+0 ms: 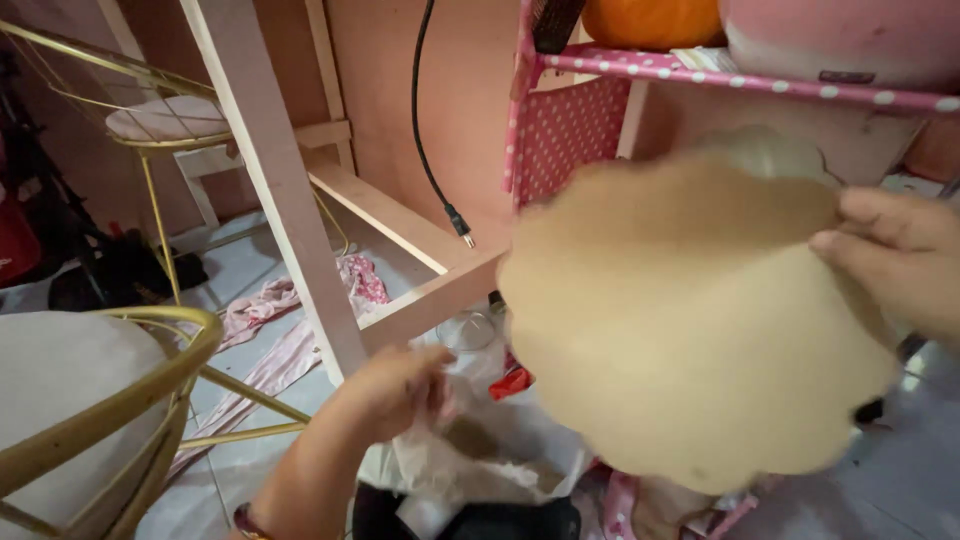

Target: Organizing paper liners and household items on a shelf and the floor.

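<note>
The right hand (895,260) comes in from the right edge and pinches the upper right rim of a tan scalloped board (690,320), thumb and fingers closed on its edge. The board is flat, blurred, and held up close to the camera, so it covers much of what lies behind it. It hangs just below the pink polka-dot shelf (720,75) and to the right of the wooden table leg (275,180).

The left hand (395,390) is lower, to the left of the board and apart from it. Its fingers curl down onto a white plastic bag (470,450) on the floor; whether they grip the bag or only press on it I cannot tell. A small red scrap (512,382) lies between that hand and the board's lower left edge.

On the shelf above the board sits 1 orange pumpkin-like thing (650,20). A black power cord (430,130) hangs down left of the shelf, its plug ending near the table's crossbar. Far left of the table leg stand 2 gold wire chairs (120,400), and pink cloth (290,300) lies crumpled on the floor between them and the leg.
</note>
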